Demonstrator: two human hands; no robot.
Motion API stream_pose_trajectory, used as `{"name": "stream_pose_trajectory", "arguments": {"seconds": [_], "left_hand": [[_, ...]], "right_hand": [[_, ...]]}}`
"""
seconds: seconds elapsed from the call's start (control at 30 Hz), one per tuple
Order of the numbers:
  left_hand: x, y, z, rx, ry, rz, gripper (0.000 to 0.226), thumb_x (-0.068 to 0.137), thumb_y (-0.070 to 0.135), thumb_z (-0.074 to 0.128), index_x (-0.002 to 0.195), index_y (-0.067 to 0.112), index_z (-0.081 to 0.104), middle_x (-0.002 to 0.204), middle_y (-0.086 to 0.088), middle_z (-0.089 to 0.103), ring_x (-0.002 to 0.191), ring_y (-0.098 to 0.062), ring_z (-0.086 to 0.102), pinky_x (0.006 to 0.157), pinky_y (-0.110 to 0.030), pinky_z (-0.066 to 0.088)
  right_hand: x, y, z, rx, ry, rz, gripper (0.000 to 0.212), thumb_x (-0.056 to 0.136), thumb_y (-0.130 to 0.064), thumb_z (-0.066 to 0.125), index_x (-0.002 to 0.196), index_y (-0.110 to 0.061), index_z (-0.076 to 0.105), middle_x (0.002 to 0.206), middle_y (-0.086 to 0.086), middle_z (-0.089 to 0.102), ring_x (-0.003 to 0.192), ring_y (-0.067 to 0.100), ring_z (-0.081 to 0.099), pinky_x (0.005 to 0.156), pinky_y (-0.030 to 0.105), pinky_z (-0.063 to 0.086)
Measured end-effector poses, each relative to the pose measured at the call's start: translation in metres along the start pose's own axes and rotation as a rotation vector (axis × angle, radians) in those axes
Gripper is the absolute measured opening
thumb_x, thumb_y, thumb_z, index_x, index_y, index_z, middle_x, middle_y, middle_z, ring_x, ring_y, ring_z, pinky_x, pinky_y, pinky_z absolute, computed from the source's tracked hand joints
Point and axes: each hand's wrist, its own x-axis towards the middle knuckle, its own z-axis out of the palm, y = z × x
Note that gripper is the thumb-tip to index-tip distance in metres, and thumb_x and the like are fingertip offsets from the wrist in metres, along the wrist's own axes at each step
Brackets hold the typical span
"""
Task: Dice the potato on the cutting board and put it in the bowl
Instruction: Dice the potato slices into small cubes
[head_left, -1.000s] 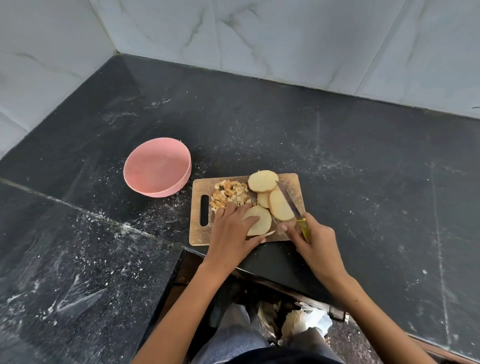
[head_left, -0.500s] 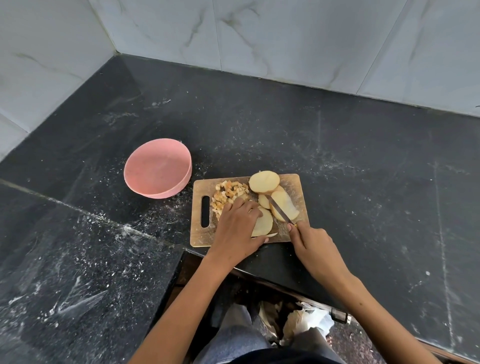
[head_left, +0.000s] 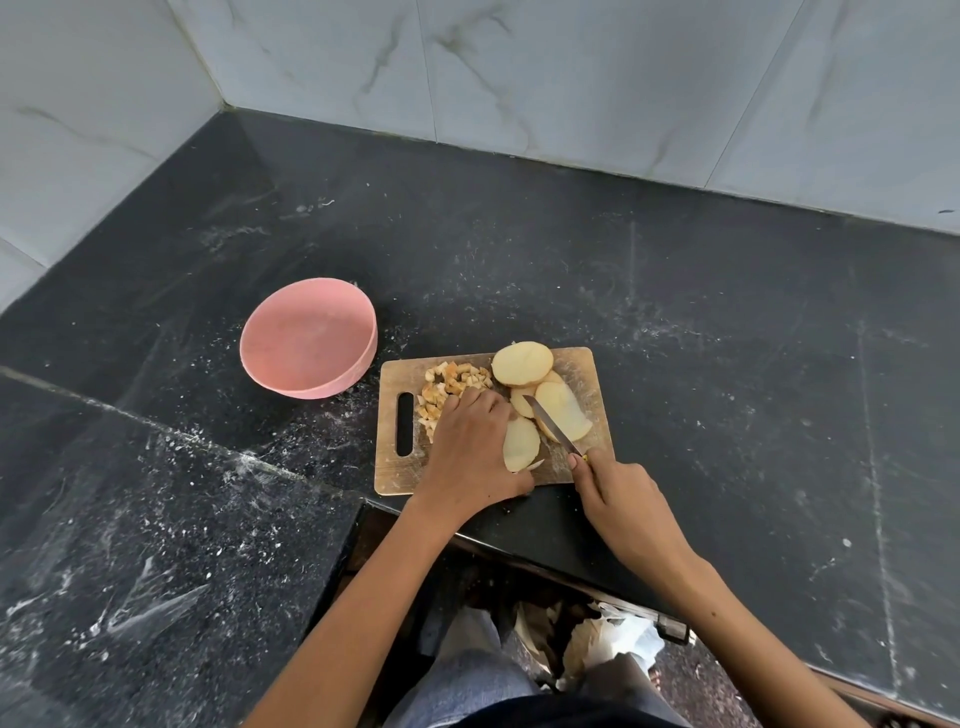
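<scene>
The potato lies on the cutting board in two states. A small heap of diced cubes sits at the board's far left, by the handle slot, while several broad slices remain whole toward the far right, overlapping one another. One further slice lies nearer the front edge, beside and partly under the left hand, whose fingers curl down over it to pin it in place. The right hand is closed round the handle of a knife, the blade slanting across the board with its tip over the slices; whether the edge is touching potato cannot be told.

By my reading, the dicing is partly done: only a minor share of the potato is in cubes, and every slice in view has yet to be cut into strips and then across.

The pink bowl stands on the dark table just beyond the board's left corner, and no potato shows inside it, so the transfer has not begun.
</scene>
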Motion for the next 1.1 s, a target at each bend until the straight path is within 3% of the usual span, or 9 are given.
{"name": "stream_pose_trajectory", "arguments": {"seconds": [0.17,0.37,0.6,0.9,1.1], "left_hand": [[0.0,-0.01,0.001,-0.044,0.011,-0.006,0.057,0.071,0.054,0.075,0.117,0.023,0.062,0.117,0.009,0.057,0.111,-0.013,0.044,0.09,-0.027,0.024],[-0.016,-0.011,0.013,-0.22,0.101,-0.048,0.052,0.072,0.037,0.082,0.117,0.015,0.069,0.122,0.003,0.062,0.118,-0.016,0.049,0.109,-0.032,0.027],[-0.022,-0.007,0.021,-0.047,0.179,-0.03,0.042,0.076,0.05,0.068,0.104,0.02,0.075,0.106,0.005,0.069,0.105,-0.022,0.059,0.088,-0.031,0.028],[-0.023,-0.002,0.028,-0.034,0.283,-0.058,0.041,0.075,0.051,0.057,0.094,0.019,0.076,0.099,0.005,0.069,0.1,-0.017,0.055,0.083,-0.031,0.03],[-0.024,-0.002,0.03,-0.022,0.291,-0.061,0.036,0.073,0.046,0.068,0.094,0.018,0.076,0.099,0.003,0.069,0.101,-0.016,0.051,0.081,-0.032,0.03]], "right_hand": [[-0.001,0.001,0.002,-0.01,-0.006,-0.004,0.035,0.101,-0.041,0.03,0.075,-0.019,0.039,0.062,0.0,0.046,0.059,0.02,0.045,0.058,0.035,0.038],[0.001,-0.001,0.005,0.003,-0.008,-0.005,0.036,0.101,-0.042,0.031,0.075,-0.019,0.042,0.063,0.0,0.049,0.06,0.02,0.048,0.057,0.033,0.034],[-0.004,-0.004,0.003,-0.011,-0.03,0.004,0.035,0.102,-0.039,0.03,0.071,-0.022,0.035,0.061,-0.002,0.044,0.054,0.013,0.042,0.049,0.028,0.026],[-0.007,-0.02,0.011,-0.01,-0.08,0.015,0.03,0.103,-0.034,0.029,0.075,-0.023,0.035,0.066,-0.002,0.044,0.056,0.011,0.04,0.059,0.033,0.031],[-0.003,-0.029,0.015,-0.042,-0.098,0.091,0.03,0.103,-0.035,0.027,0.082,-0.017,0.04,0.069,-0.003,0.045,0.063,0.019,0.043,0.063,0.034,0.036]]}}
